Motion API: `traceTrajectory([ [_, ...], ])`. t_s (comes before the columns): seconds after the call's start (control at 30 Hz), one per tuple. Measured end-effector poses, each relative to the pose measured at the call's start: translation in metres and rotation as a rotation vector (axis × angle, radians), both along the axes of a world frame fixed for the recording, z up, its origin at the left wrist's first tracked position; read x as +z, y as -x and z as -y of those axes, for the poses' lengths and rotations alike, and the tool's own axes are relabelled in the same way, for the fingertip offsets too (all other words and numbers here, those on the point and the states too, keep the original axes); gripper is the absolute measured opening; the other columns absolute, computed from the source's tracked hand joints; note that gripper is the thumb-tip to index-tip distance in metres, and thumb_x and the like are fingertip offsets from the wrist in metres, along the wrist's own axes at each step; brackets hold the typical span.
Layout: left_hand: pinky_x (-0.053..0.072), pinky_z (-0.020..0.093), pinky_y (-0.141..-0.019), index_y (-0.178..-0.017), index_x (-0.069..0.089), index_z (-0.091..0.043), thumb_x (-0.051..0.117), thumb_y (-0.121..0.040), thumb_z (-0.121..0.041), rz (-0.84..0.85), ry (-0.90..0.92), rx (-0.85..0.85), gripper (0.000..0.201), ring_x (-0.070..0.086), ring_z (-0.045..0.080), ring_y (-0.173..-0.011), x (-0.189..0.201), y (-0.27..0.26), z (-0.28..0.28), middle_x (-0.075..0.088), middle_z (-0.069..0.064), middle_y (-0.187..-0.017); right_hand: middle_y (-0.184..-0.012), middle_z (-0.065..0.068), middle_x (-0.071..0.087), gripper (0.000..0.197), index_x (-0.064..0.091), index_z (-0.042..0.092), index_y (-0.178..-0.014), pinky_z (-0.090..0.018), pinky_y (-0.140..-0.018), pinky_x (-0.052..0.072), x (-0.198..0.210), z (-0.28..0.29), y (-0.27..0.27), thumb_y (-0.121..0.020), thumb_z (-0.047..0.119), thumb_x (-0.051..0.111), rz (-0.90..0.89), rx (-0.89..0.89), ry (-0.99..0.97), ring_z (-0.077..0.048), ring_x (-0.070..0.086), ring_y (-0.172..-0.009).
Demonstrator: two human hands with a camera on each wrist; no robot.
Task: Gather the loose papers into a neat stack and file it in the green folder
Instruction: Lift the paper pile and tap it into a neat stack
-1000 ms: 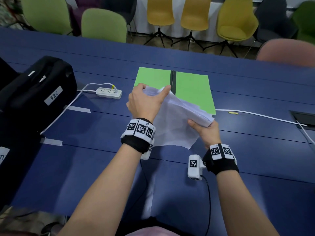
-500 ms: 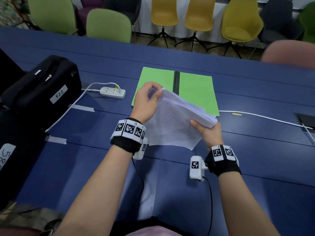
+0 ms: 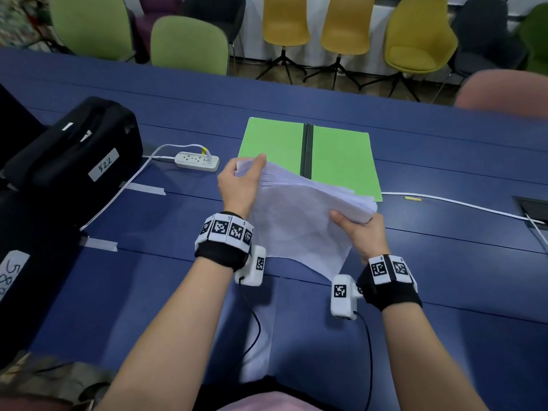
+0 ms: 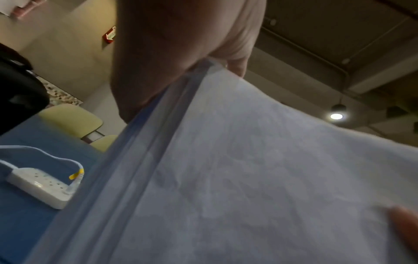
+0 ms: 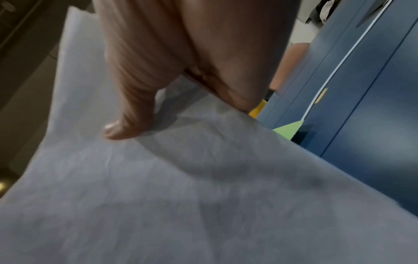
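A bundle of white papers [image 3: 299, 215] is held tilted above the blue table [image 3: 178, 108], in front of the green folder [image 3: 341, 155], which lies open and flat with a black spine. My left hand [image 3: 243, 182] grips the bundle's far left corner, thumb on top. My right hand [image 3: 358, 229] grips its right edge, thumb on the top sheet. The sheets fan unevenly at the right edge. The papers [image 4: 260, 169] fill the left wrist view. In the right wrist view my thumb [image 5: 126, 125] presses on the papers [image 5: 181, 196], with a corner of the folder [image 5: 287, 128] beyond.
A white power strip [image 3: 197, 161] with its cable lies left of the folder, and a black bag [image 3: 74, 152] labelled 522 sits at the far left. A white cable [image 3: 459, 204] runs right toward a table socket [image 3: 533, 210]. Chairs line the far side.
Both hands have kept hold of the bundle and shifted it slightly. The left hand slid back along the far left corner, and the sheets lie closer together.
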State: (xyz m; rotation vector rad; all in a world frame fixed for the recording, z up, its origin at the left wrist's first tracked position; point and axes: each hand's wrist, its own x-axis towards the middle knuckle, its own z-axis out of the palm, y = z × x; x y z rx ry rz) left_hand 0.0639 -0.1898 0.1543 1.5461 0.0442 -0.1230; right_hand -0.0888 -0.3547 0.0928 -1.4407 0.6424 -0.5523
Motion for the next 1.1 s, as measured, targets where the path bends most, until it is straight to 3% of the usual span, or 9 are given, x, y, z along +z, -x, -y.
traceTrajectory([
  [0.17, 0.045, 0.026, -0.084, -0.089, 0.068, -0.02, 0.065, -0.082, -0.038, 0.109, -0.092, -0.205, 0.019, 0.06, 0.008, -0.085, 0.005, 0.0, 0.001, 0.066, -0.012, -0.087, -0.081, 0.014, 0.071, 0.022, 0.066, 0.022, -0.087, -0.02, -0.07, 0.051, 0.002, -0.006, 0.001, -0.073, 0.011, 0.078, -0.053, -0.004, 0.082, 0.01, 0.066, -0.069],
  [0.33, 0.012, 0.042, -0.119, -0.104, 0.066, -0.033, 0.072, -0.057, -0.067, 0.707, -0.751, -0.482, 0.059, 0.047, -0.004, -0.118, 0.04, 0.005, -0.013, 0.062, -0.021, -0.109, -0.068, -0.013, 0.069, 0.022, 0.07, 0.011, -0.067, -0.042, -0.067, 0.051, 0.041, -0.001, -0.007, -0.072, 0.03, 0.078, -0.207, -0.065, 0.454, -0.013, 0.053, -0.067],
  [0.4, 0.031, 0.039, -0.11, -0.096, 0.07, -0.027, 0.076, -0.064, -0.057, 0.746, -0.842, -0.599, 0.044, 0.061, 0.013, -0.106, 0.055, 0.007, -0.016, 0.071, -0.011, -0.095, -0.044, 0.004, 0.05, 0.033, 0.06, 0.016, -0.053, -0.034, -0.053, 0.038, 0.064, -0.005, -0.01, -0.072, 0.037, 0.077, -0.215, -0.008, 0.578, -0.015, 0.036, -0.055],
  [0.5, 0.049, 0.037, -0.08, -0.086, 0.072, -0.02, 0.072, -0.074, -0.043, 0.723, -0.906, -0.608, 0.026, 0.062, 0.028, -0.09, 0.062, 0.011, -0.014, 0.072, 0.001, -0.081, -0.04, 0.007, 0.043, 0.033, 0.057, 0.027, -0.047, -0.029, -0.051, 0.03, 0.093, -0.013, -0.01, -0.071, 0.036, 0.078, -0.237, 0.009, 0.656, -0.016, 0.033, -0.051],
  [0.67, 0.055, 0.042, -0.084, -0.088, 0.073, -0.025, 0.07, -0.066, -0.044, 0.464, -0.61, -0.583, 0.029, 0.071, 0.024, -0.088, 0.047, -0.004, -0.037, 0.077, -0.003, -0.082, -0.071, 0.004, 0.072, 0.029, 0.071, 0.017, -0.074, -0.024, -0.058, 0.05, 0.089, 0.008, 0.017, -0.069, 0.044, 0.079, -0.46, 0.274, 0.439, -0.007, 0.064, -0.058],
  [0.8, 0.052, 0.013, -0.071, -0.089, 0.069, -0.016, 0.07, -0.082, -0.005, 0.323, -0.372, -0.527, 0.014, 0.061, -0.01, -0.058, 0.035, -0.018, -0.067, 0.067, -0.028, -0.059, -0.062, 0.003, 0.069, 0.021, 0.071, 0.01, -0.076, -0.018, -0.055, 0.049, 0.046, 0.023, 0.051, -0.076, 0.029, 0.077, -0.513, 0.221, 0.28, -0.006, 0.062, -0.054],
  [0.93, 0.052, 0.026, -0.076, -0.085, 0.067, -0.006, 0.067, -0.084, -0.002, 0.199, -0.249, -0.474, 0.005, 0.064, 0.009, -0.07, 0.012, -0.016, -0.082, 0.072, -0.003, -0.074, -0.065, 0.004, 0.067, 0.018, 0.069, 0.012, -0.075, -0.029, -0.062, 0.048, 0.006, 0.015, 0.064, -0.074, 0.028, 0.077, -0.292, -0.002, 0.026, -0.012, 0.056, -0.059],
  [1.03, 0.054, 0.033, -0.081, -0.08, 0.07, -0.017, 0.069, -0.083, -0.006, 0.03, -0.118, -0.416, 0.011, 0.068, 0.011, -0.074, -0.012, -0.014, -0.085, 0.075, -0.009, -0.072, -0.101, -0.008, 0.071, 0.052, 0.07, 0.011, -0.1, -0.034, -0.079, 0.054, -0.014, 0.004, 0.061, -0.06, 0.041, 0.084, -0.162, 0.041, -0.273, -0.022, 0.066, -0.087],
  [1.1, 0.054, 0.035, -0.081, -0.074, 0.07, -0.016, 0.071, -0.082, -0.009, -0.046, -0.049, -0.389, 0.011, 0.067, 0.019, -0.079, -0.025, -0.009, -0.082, 0.074, -0.007, -0.072, -0.112, -0.011, 0.07, 0.037, 0.067, 0.011, -0.106, -0.039, -0.091, 0.053, -0.016, -0.005, 0.054, -0.074, 0.026, 0.079, -0.18, 0.081, -0.248, -0.025, 0.068, -0.099],
])
